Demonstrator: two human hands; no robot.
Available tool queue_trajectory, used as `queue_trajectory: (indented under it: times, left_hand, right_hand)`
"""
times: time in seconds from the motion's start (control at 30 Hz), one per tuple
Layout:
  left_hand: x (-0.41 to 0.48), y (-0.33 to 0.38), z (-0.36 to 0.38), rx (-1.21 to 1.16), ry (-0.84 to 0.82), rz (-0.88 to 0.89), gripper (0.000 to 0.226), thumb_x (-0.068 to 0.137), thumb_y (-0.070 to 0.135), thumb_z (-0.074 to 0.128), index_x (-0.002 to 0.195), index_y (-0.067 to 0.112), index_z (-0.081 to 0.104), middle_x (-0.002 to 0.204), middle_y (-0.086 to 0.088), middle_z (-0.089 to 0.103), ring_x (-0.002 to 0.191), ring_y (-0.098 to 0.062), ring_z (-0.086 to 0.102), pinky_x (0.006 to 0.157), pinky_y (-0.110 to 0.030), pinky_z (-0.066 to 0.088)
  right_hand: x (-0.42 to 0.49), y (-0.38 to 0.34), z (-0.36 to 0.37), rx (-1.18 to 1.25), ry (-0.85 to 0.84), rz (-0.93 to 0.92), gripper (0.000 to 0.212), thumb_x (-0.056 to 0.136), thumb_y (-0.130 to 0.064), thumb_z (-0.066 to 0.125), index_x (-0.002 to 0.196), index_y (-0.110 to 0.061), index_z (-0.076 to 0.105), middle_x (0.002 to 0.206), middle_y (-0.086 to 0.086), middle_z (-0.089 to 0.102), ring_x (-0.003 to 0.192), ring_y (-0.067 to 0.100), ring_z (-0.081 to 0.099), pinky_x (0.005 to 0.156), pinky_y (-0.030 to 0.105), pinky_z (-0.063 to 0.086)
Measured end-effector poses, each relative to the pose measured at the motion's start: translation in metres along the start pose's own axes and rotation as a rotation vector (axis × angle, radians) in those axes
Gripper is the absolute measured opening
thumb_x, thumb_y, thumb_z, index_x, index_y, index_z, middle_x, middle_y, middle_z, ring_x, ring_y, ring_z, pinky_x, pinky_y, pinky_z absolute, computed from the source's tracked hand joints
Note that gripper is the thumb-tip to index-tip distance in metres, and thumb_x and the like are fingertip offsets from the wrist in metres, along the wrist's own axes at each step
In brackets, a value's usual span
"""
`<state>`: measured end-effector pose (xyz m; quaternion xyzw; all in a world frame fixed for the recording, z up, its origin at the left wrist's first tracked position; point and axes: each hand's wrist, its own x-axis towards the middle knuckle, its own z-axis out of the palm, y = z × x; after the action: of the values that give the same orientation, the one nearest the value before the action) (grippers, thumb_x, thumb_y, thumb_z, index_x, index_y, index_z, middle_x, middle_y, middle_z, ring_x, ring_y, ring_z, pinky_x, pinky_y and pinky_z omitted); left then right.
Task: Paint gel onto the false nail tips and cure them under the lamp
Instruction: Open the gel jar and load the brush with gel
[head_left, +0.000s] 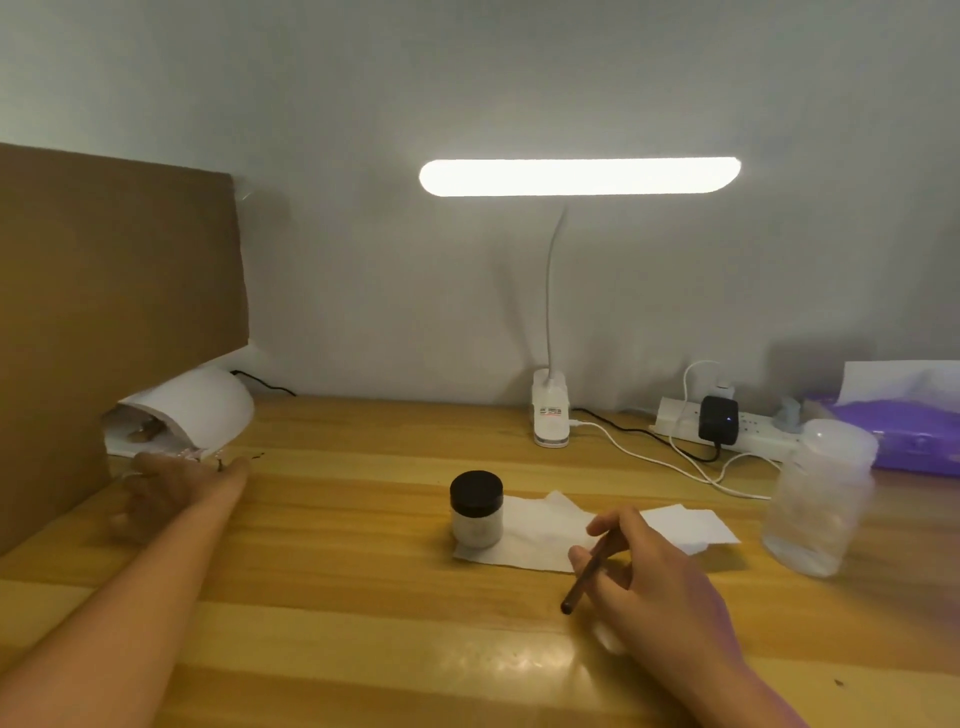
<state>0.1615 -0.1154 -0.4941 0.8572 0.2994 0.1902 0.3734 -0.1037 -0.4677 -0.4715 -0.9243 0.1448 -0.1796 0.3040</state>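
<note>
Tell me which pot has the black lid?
The small jar standing on the white tissue mid-table has it. The bigger cloudy plastic tub at the right is pale all over.

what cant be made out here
All in the head view:
- left hand: motion blur; whether it holds anything is unclear.
- curing lamp: interior dim, contents unreadable.
- brush: upper end hidden by right hand.
- purple box: cut off by right edge.
</note>
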Motion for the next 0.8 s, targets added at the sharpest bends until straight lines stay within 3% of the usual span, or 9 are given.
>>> queue_trajectory:
  times: [0.1,0.2,0.3,0.43,0.63,0.8]
  left_hand:
    - [0.012,-0.002,0.000,-0.025,-0.119,-0.018,0.101,0.077,0.051,0.073,0.150,0.010,0.018,0.151,-0.021,0.031,0.136,-0.044,0.032,0.114,-0.057,0.026]
    - [0.025,-0.002,0.001,-0.021,-0.270,-0.022,0.088,0.088,0.040,0.066,0.154,0.010,0.016,0.156,-0.020,0.026,0.138,-0.044,0.032,0.114,-0.057,0.028]
    - [0.014,-0.001,-0.005,0.007,-0.200,-0.020,0.091,0.088,0.036,0.067,0.153,0.006,0.011,0.148,-0.024,0.036,0.130,-0.047,0.041,0.108,-0.058,0.036]
    - [-0.011,0.002,-0.020,0.083,-0.092,0.020,0.091,0.083,0.035,0.072,0.147,0.002,0.017,0.130,-0.025,0.050,0.109,-0.044,0.055,0.088,-0.050,0.049]
    - [-0.022,0.007,-0.035,0.143,-0.159,0.068,0.092,0.084,0.050,0.068,0.149,0.005,0.020,0.134,-0.017,0.051,0.114,-0.037,0.056,0.086,-0.040,0.049]
    - [-0.007,0.006,-0.041,0.189,-0.162,0.057,0.086,0.083,0.059,0.065,0.144,0.009,0.032,0.136,-0.012,0.052,0.114,-0.032,0.057,0.073,-0.033,0.041]
  right_hand:
    - [-0.001,-0.001,-0.001,-0.032,-0.010,-0.008,0.022,0.089,-0.057,0.056,0.100,-0.043,0.044,0.093,-0.027,0.059,0.084,-0.011,0.054,0.063,0.019,0.042]
    - [-0.001,-0.001,-0.001,-0.050,-0.016,-0.021,0.022,0.090,-0.055,0.056,0.103,-0.042,0.043,0.097,-0.025,0.059,0.093,-0.001,0.058,0.070,0.024,0.048]
    - [0.000,0.000,-0.002,-0.055,-0.018,-0.031,0.021,0.091,-0.053,0.057,0.103,-0.041,0.044,0.097,-0.026,0.059,0.093,0.001,0.058,0.075,0.028,0.052]
    - [-0.002,0.000,-0.004,-0.056,-0.026,-0.050,0.019,0.091,-0.052,0.058,0.101,-0.042,0.045,0.099,-0.026,0.060,0.092,0.000,0.057,0.067,0.024,0.046]
    - [-0.004,-0.001,-0.007,-0.036,-0.065,-0.036,0.018,0.089,-0.048,0.062,0.098,-0.042,0.049,0.094,-0.027,0.060,0.088,0.004,0.057,0.075,0.036,0.052]
    - [0.001,-0.008,-0.003,0.022,-0.101,0.018,0.019,0.085,-0.039,0.070,0.095,-0.036,0.054,0.093,-0.017,0.063,0.079,0.006,0.058,0.071,0.033,0.046]
